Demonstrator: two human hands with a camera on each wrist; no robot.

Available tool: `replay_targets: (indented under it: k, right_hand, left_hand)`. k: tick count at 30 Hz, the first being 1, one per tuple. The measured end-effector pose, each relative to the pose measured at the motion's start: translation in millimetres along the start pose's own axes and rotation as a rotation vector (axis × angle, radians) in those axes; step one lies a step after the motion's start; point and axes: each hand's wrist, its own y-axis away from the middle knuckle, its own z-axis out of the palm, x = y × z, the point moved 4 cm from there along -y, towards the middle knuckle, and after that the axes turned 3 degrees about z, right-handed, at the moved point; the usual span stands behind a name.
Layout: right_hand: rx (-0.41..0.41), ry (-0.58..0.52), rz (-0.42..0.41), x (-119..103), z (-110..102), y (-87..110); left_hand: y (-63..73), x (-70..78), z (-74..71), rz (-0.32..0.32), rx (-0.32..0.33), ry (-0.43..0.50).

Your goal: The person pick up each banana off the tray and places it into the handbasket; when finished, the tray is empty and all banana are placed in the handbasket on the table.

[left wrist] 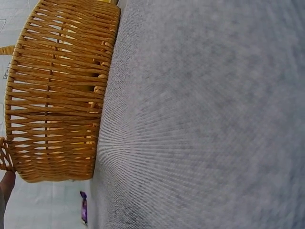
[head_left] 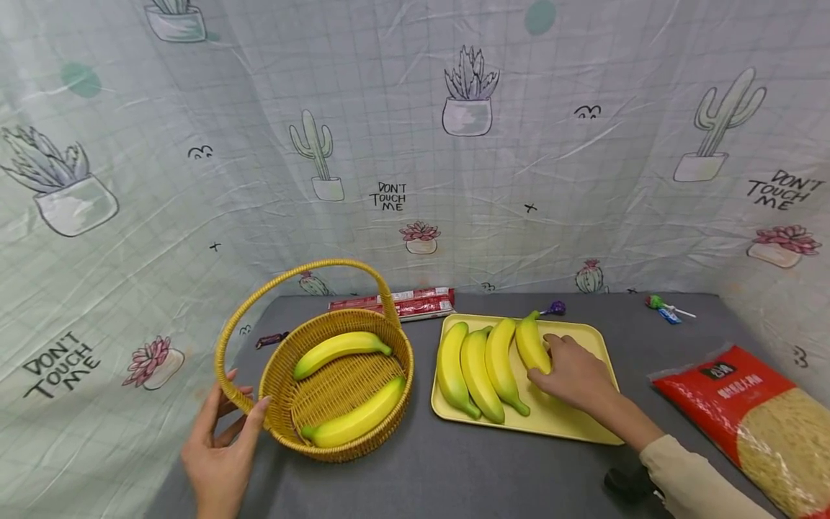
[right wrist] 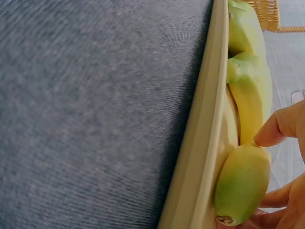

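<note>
A yellow wicker basket with a tall arched handle stands at the left, two bananas lying in it, one along the far side and one along the near side. At the basket's left, my left hand holds the handle's foot between thumb and fingers; only a fingertip shows in the left wrist view. My right hand pinches the rightmost banana on a pale yellow tray. Thumb and fingers straddle this banana in the right wrist view. Several more bananas lie side by side left of it.
Red-wrapped packets lie behind the basket, and a small dark-wrapped sweet sits to its left. A purple lollipop is behind the tray. Further right are more lollipops and a red bag of pasta. A black object lies near the right forearm.
</note>
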Motion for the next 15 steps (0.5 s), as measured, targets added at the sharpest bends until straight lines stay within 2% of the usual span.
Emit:
replay_targets:
  k: [15]
  right_hand:
    - [0.029, -0.004, 0.038, 6.7, 2.1, 0.0]
  left_hand:
    - [0.0, 0.5, 0.6, 0.003, 0.002, 0.006]
